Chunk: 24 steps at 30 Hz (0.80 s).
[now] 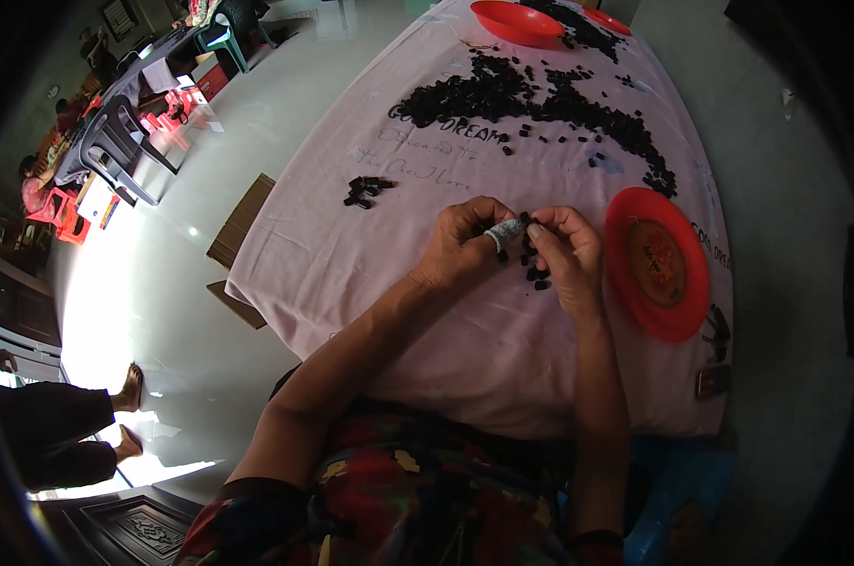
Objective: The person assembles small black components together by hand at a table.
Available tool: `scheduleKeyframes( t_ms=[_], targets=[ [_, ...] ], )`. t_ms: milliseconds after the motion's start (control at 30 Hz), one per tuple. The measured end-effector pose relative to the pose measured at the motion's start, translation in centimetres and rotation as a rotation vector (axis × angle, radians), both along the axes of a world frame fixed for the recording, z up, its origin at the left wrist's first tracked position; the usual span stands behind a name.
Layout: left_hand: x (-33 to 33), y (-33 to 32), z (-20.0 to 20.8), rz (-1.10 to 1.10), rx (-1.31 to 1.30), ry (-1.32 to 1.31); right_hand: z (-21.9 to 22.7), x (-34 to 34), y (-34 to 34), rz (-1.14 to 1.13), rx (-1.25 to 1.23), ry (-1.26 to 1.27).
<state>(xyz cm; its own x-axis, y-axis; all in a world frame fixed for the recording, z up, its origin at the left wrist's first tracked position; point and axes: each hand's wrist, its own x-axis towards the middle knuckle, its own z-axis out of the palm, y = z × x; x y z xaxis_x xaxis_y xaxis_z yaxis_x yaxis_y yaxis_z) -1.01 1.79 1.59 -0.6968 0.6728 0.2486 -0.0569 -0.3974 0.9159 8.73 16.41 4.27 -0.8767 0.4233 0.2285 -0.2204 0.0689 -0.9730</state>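
Observation:
My left hand (466,238) and my right hand (568,247) meet above the pink cloth, both with their fingers closed in a pinch. Between the fingertips is a small black piece (526,218), too small to make out its exact kind. A grey-white wrap (508,234) covers a digit of my left hand. Just below the fingers, several loose black pieces (539,274) lie on the cloth, partly hidden by the hands. A small group of black pieces (365,191) sits farther left. Beyond the hands spreads a big heap of similar black pieces (479,92).
A red plate (625,300) lies right of my right hand. A red bowl (514,25) stands at the table's far end. Cardboard (242,223) shows beside the table's left edge. Another person's bare feet (131,389) are on the floor at left, and a grey chair (125,146) stands farther back.

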Motion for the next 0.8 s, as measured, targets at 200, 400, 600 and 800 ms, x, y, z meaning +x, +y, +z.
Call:
scheduleKeyframes(
  t_ms=[200,400,600,800],
  targets=[
    [-0.6,-0.4,-0.2,0.019,-0.108,0.153,-0.3,0.0,0.0,0.023,0.036,-0.037],
    [-1.6,-0.6,0.7,0.023,-0.187,0.254,-0.4,-0.2,0.2,-0.001,-0.011,0.02],
    [-0.8,-1.1,0.2,0.257,-0.549,0.96,-0.2,0.0,1.1,-0.04,-0.104,0.001],
    [-0.4,-0.8,0.2,0.207,-0.636,1.094,-0.1,0.0,1.1,-0.031,-0.104,-0.009]
  ],
)
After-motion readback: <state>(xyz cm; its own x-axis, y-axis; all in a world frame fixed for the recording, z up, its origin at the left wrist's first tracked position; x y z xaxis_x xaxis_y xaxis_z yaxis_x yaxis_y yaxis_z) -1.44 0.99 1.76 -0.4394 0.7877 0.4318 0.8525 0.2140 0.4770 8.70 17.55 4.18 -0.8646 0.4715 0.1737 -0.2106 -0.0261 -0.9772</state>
